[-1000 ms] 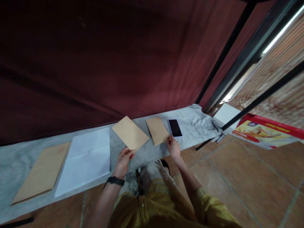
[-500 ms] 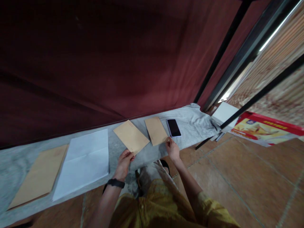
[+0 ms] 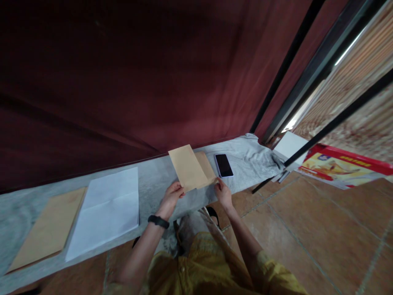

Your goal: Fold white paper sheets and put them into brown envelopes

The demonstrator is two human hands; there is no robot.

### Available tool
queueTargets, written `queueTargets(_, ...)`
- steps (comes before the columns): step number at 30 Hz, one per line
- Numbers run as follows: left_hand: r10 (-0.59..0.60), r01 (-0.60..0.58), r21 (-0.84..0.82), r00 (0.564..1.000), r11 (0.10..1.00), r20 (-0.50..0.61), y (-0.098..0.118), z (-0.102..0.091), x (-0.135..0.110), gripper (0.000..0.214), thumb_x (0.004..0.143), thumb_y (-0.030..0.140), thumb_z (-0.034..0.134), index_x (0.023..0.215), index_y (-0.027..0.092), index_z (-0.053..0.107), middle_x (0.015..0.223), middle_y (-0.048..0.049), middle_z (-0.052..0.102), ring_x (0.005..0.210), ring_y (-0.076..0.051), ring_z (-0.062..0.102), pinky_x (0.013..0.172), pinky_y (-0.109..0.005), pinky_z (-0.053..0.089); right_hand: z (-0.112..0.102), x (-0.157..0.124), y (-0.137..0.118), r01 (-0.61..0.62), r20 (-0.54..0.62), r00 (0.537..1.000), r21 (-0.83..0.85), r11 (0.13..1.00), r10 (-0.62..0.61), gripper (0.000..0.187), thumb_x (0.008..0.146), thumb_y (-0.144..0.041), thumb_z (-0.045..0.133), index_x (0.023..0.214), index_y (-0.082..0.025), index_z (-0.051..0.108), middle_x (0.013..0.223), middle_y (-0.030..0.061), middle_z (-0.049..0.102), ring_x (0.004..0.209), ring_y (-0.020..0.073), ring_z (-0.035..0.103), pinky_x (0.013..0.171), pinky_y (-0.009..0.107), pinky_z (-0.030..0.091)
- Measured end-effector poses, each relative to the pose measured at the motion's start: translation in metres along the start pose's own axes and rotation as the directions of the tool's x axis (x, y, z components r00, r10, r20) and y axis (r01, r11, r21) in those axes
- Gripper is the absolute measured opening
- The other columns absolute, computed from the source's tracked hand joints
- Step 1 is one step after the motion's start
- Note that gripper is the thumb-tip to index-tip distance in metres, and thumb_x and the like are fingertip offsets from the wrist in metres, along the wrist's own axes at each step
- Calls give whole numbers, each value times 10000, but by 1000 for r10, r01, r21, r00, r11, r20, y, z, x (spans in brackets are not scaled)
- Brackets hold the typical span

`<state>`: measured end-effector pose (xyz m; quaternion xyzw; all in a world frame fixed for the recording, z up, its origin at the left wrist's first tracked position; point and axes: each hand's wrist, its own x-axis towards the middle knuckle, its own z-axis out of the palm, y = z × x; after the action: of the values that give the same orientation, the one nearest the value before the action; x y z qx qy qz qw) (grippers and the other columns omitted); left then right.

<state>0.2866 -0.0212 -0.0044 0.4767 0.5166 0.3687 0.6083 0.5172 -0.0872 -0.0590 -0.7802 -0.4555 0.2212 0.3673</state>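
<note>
My left hand [image 3: 172, 199], with a dark band on its wrist, pinches the near edge of a brown paper envelope [image 3: 188, 167]. That envelope lies partly over a second brown envelope [image 3: 206, 164], whose right side still shows. At the second envelope's near right corner, the fingers of my right hand [image 3: 223, 194] are closed on the paper. A dark-screened phone [image 3: 224, 165] rests just beyond my right hand, to the right of both envelopes.
A grey cloth [image 3: 153, 196] covers the narrow table. On its left lie a stack of white paper [image 3: 106, 213] and larger brown envelopes [image 3: 49, 229]. Behind hangs a dark red curtain [image 3: 153, 94]. Black poles [image 3: 285, 69] and a red-yellow box [image 3: 344, 166] stand at the right.
My left hand has moved right with its envelope, turning it and bringing it over the second envelope. My right hand has stayed at the second envelope's corner.
</note>
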Motion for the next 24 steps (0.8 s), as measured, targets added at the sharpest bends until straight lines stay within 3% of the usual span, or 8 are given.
queueTargets(5,-32,29,46,998,999,57,3,23,24,299,571,359,784,778,176,672,700,-11,681,592,-119,552,579,-248,397,-3,4,7,-17,12,1000,170,985,15,531,933,-268,366,1396,-104,568,1007,95,749,930,215,688,879,321,514)
queueTargets(9,-59,54,72,996,996,60,-3,36,37,259,583,316,772,763,175,650,658,-3,661,562,-117,545,564,-249,387,-6,7,9,-22,43,999,187,982,14,553,967,-355,339,1384,-76,571,969,103,746,904,224,691,847,318,521)
queueTargets(15,-79,77,115,997,990,13,-12,44,45,216,615,250,729,795,179,632,637,10,640,540,-118,548,554,-253,395,-8,13,6,-8,82,997,132,991,-3,556,1028,-455,295,1336,-117,611,874,78,739,794,214,694,725,277,509)
queueTargets(24,-42,55,201,997,978,-67,-25,50,51,338,651,229,735,973,198,636,641,30,625,593,-149,592,588,-259,421,-6,16,-1,-22,88,996,-93,995,30,506,1055,-399,315,1403,-154,589,976,104,770,960,243,727,838,300,515)
